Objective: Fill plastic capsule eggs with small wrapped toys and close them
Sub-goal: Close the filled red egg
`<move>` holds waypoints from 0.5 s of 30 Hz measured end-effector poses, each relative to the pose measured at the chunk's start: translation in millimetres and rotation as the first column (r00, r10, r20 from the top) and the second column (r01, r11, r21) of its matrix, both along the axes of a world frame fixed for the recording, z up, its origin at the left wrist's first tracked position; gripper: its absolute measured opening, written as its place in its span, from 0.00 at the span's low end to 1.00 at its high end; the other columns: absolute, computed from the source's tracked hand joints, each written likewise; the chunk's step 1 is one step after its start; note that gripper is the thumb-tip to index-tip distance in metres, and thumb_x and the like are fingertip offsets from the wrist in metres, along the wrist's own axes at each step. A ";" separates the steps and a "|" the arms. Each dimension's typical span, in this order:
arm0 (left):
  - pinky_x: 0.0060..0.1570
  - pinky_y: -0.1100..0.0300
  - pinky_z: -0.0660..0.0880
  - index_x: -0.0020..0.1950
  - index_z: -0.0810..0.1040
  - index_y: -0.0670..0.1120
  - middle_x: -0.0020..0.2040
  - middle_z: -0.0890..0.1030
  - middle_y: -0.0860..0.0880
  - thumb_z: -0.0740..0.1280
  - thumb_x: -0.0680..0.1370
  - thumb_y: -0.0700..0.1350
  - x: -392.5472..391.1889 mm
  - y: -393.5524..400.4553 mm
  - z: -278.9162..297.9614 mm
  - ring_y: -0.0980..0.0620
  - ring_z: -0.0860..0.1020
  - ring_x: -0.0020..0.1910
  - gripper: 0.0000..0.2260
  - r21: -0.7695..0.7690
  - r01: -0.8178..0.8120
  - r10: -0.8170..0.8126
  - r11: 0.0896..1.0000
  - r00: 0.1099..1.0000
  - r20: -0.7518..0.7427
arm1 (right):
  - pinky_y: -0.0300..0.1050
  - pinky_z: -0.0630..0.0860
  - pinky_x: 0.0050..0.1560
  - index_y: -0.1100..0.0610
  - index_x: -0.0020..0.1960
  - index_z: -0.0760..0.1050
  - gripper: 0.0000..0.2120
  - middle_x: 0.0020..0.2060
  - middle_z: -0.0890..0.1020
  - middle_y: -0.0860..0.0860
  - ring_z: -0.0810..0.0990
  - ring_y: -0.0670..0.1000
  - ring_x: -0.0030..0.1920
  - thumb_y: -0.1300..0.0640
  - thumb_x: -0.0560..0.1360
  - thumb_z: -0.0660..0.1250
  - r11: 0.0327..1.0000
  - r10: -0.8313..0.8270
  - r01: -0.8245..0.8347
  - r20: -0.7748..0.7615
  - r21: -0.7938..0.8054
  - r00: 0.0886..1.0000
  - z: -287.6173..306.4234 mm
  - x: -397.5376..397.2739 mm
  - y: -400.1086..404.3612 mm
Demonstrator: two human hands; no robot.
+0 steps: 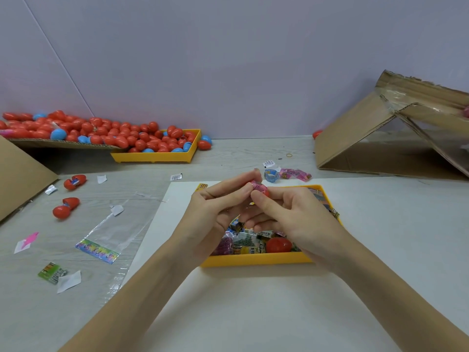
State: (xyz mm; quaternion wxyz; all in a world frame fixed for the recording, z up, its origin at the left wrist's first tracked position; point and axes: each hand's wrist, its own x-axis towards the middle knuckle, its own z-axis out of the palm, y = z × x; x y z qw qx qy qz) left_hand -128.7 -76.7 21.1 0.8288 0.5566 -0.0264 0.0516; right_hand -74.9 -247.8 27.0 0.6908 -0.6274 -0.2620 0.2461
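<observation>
Above the near yellow tray (256, 260) both hands meet on a red capsule egg half (264, 192) with a pink wrapped toy (256, 185) poking out of it. My left hand (215, 207) pinches it from the left with fingers and thumb. From the right, my right hand (286, 212) holds it with thumb and fingers. The tray holds several small wrapped toys (243, 240) and another red egg (278, 245).
A far yellow tray (154, 156) and a cardboard sheet (63, 144) hold several red and blue eggs. Two open red eggs (74, 181) (66, 207) lie left with clear bags and paper scraps. Loose wrapped toys (294, 174) and a tipped cardboard box (390, 138) are on the right.
</observation>
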 end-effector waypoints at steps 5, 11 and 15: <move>0.62 0.61 0.77 0.66 0.83 0.44 0.66 0.83 0.45 0.71 0.78 0.42 -1.2 -1.2 -0.7 0.47 0.80 0.67 0.16 0.080 -0.015 0.008 0.997 0.996 0.086 | 0.41 0.82 0.47 0.57 0.54 0.82 0.12 0.43 0.88 0.54 0.87 0.51 0.45 0.51 0.82 0.64 0.998 0.012 -0.002 0.166 -0.056 0.986 -0.9 4.8 -2.2; 0.61 0.55 0.80 0.65 0.83 0.54 0.60 0.85 0.52 0.72 0.79 0.51 -3.6 -8.4 0.7 0.51 0.82 0.63 0.15 0.381 -0.242 0.191 0.892 0.967 0.169 | 0.45 0.82 0.53 0.51 0.62 0.82 0.12 0.46 0.87 0.46 0.86 0.47 0.49 0.57 0.79 0.73 0.964 -0.167 0.248 0.504 -0.097 0.847 -7.9 3.7 -0.7; 0.55 0.59 0.82 0.62 0.85 0.50 0.59 0.85 0.49 0.75 0.76 0.44 -2.1 -10.5 -2.1 0.49 0.84 0.57 0.14 0.374 -0.328 0.253 0.867 0.938 0.234 | 0.46 0.83 0.57 0.50 0.66 0.80 0.17 0.49 0.86 0.44 0.85 0.45 0.53 0.59 0.79 0.73 0.968 -0.187 0.244 0.456 -0.067 0.870 -6.3 3.2 -1.5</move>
